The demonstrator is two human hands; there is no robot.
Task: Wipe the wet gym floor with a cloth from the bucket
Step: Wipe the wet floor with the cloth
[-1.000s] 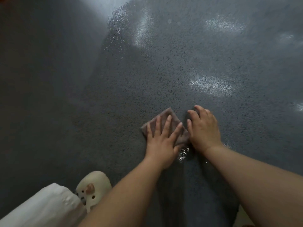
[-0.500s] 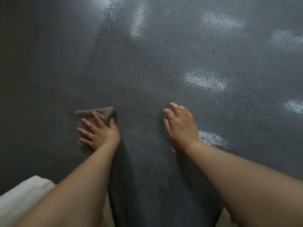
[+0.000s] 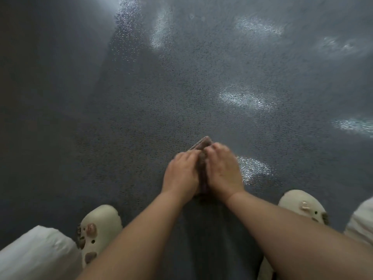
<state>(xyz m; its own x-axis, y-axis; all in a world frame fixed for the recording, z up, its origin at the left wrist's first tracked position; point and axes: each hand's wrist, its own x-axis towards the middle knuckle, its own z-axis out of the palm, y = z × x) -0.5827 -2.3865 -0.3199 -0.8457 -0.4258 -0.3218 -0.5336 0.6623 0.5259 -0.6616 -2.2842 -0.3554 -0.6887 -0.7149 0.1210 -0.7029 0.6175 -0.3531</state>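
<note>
The cloth (image 3: 202, 146) now sits between both hands, bunched up on edge, with only a folded corner showing past the fingertips and a strip visible in the gap between the palms. Half a second ago it lay flat under the left hand alone, far out to the left, while the right hand braced on the floor. Now the left hand (image 3: 181, 174) and right hand (image 3: 222, 172) have come together, each grip curled onto the cloth from its own side, though blur hides the fingers' exact hold. This looks like regathering or refolding the cloth between strokes, not a wiping pass. Just right of the grip a wet sheen (image 3: 252, 168) remains on the floor (image 3: 141, 98), with more glistening patches farther ahead, so plenty of wiping seems left. Pale clogs (image 3: 96, 231) flank the arms below.
</note>
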